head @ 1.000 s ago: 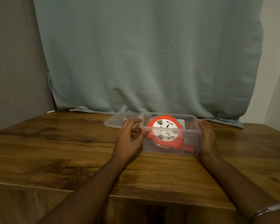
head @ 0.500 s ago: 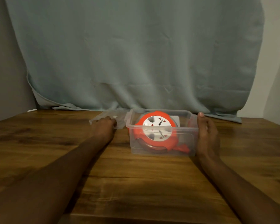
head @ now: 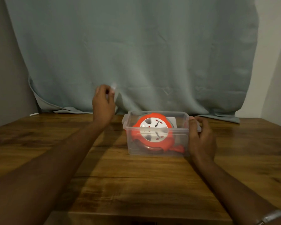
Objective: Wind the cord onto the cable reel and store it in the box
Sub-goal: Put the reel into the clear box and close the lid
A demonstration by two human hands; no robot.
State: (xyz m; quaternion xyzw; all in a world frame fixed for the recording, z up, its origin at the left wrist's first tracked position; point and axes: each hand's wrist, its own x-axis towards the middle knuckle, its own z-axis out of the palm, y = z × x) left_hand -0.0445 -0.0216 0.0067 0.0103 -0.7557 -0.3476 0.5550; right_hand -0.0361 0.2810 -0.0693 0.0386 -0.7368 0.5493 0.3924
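Table (head: 136,184): L hand (head: 103,105) raised w/ lid (head: 114,93).

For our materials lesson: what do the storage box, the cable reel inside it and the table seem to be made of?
Box: clear, slightly frosted plastic, probably; the reel shows through its walls.
Cable reel: orange moulded plastic with a white socket face, smooth and matte by the look.
Table: wood or wood-look laminate; brown grain streaks, a faint sheen.

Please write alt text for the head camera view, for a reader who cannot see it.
An orange and white cable reel lies inside an open clear plastic box on a wooden table. The right hand grips the box's right end, while the left hand holds the clear lid, blurred, raised before a grey-green curtain.
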